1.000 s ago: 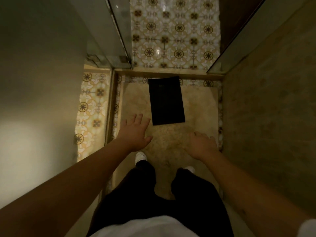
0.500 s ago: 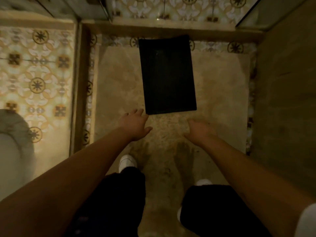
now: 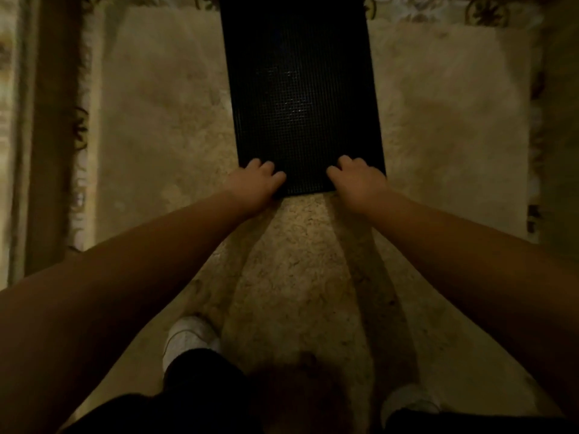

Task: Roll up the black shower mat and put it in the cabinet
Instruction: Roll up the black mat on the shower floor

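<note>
Both hands (image 3: 305, 180) now gripping mat (image 3: 299, 86)

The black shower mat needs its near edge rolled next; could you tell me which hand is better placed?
Neither clearly: left hand and right hand grip opposite near corners of the black shower mat.

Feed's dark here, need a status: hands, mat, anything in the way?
Left hand and right hand on the mat's near corners, fingers curled over the edge. Mat flat on the floor, not yet rolled. Nothing on it.
</note>
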`<action>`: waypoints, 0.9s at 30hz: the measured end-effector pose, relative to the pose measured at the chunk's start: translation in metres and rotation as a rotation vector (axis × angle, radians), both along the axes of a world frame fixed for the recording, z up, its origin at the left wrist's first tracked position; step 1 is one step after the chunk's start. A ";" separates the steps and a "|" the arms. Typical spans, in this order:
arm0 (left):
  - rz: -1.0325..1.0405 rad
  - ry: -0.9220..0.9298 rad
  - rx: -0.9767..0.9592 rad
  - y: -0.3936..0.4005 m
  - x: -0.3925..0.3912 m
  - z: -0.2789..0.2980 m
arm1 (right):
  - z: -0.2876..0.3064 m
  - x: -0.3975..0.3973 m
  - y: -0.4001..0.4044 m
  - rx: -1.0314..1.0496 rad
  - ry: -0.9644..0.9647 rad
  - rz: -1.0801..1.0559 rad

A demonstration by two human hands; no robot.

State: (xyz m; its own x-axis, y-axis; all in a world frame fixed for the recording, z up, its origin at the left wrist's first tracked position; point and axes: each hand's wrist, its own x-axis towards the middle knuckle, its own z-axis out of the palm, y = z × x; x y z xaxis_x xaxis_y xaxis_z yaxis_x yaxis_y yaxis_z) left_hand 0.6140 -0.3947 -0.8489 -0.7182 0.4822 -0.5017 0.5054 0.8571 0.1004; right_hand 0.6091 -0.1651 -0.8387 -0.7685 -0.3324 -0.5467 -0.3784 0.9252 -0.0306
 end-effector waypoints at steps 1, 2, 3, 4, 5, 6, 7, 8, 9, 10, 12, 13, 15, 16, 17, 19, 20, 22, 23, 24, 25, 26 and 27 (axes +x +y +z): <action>-0.031 0.014 -0.008 0.000 0.000 0.002 | 0.000 -0.001 0.001 0.000 0.007 0.018; -0.064 0.024 -0.016 0.000 -0.001 0.005 | 0.000 -0.002 0.003 0.004 0.014 0.042; -0.097 0.032 -0.020 0.000 -0.002 0.008 | 0.000 -0.002 0.005 0.005 0.026 0.065; -0.126 0.039 -0.019 0.001 -0.004 0.010 | 0.000 -0.002 0.007 0.002 0.038 0.083; -0.147 0.047 -0.021 0.002 -0.004 0.011 | -0.001 -0.001 0.010 -0.004 0.050 0.099; -0.159 0.054 -0.032 0.003 -0.002 0.010 | -0.003 0.000 0.012 -0.008 0.062 0.118; -0.161 0.059 -0.042 0.004 0.001 0.009 | -0.006 0.001 0.016 -0.009 0.079 0.148; -0.150 0.062 -0.044 0.004 0.003 0.008 | -0.007 0.002 0.018 -0.005 0.095 0.188; -0.133 0.065 -0.039 0.002 0.005 0.009 | -0.008 0.003 0.021 -0.001 0.111 0.236; -0.112 0.069 -0.027 -0.001 0.007 0.010 | -0.007 0.004 0.022 0.004 0.124 0.284; -0.089 0.080 -0.009 -0.012 0.011 0.012 | -0.006 0.009 0.024 0.000 0.139 0.326; -0.089 0.086 -0.010 -0.017 0.013 0.012 | -0.006 0.012 0.023 -0.012 0.137 0.321; -0.092 0.076 -0.016 -0.025 0.018 0.014 | -0.004 0.018 0.016 -0.048 0.091 0.282; -0.087 0.052 -0.014 -0.029 0.022 0.014 | -0.002 0.021 0.011 -0.077 0.055 0.254; -0.071 0.020 -0.005 -0.033 0.028 0.013 | -0.002 0.025 0.006 -0.107 0.020 0.224; -0.021 -0.031 0.024 -0.043 0.041 0.009 | -0.003 0.036 0.001 -0.153 -0.030 0.175; -0.009 -0.044 0.035 -0.047 0.047 0.007 | -0.004 0.041 0.001 -0.168 -0.052 0.162; 0.071 -0.099 0.099 -0.054 0.054 0.003 | -0.007 0.049 0.001 -0.201 -0.119 0.132; 0.075 -0.131 0.115 -0.056 0.057 0.001 | -0.008 0.050 0.001 -0.215 -0.158 0.101; 0.085 -0.150 0.144 -0.057 0.059 0.000 | -0.009 0.048 0.001 -0.232 -0.190 0.050; 0.077 -0.136 0.158 -0.058 0.059 -0.002 | -0.011 0.045 0.002 -0.252 -0.215 -0.016; 0.091 -0.124 0.166 -0.058 0.060 -0.002 | -0.014 0.040 0.003 -0.272 -0.240 -0.084; 0.133 -0.113 0.200 -0.059 0.059 -0.003 | -0.015 0.034 0.003 -0.295 -0.270 -0.148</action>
